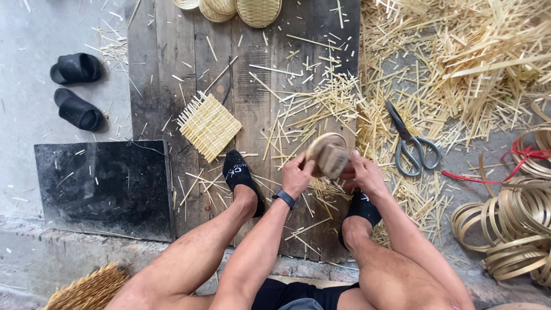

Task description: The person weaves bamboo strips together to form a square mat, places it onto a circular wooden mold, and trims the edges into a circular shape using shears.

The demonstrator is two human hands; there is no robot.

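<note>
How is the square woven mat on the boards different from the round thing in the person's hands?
The woven mat is flat and square; the round piece is curved with a hoop rim. The mat lies loose on the planks; both hands, left and right, hold the round piece up. Both look pale bamboo.

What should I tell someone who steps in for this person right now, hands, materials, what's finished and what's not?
Left hand: grips the near-left rim of a small round woven bamboo piece, held above the plank floor.
Right hand: holds its right side, fingers on the rim.
Nearby: scissors lie to the right on loose bamboo strips; coiled bamboo hoops far right; a flat woven square mat lies left of the feet.
Done: three round woven trays sit at the top edge.
Left: the piece in hand looks unfinished; its exact state is blurred.
</note>
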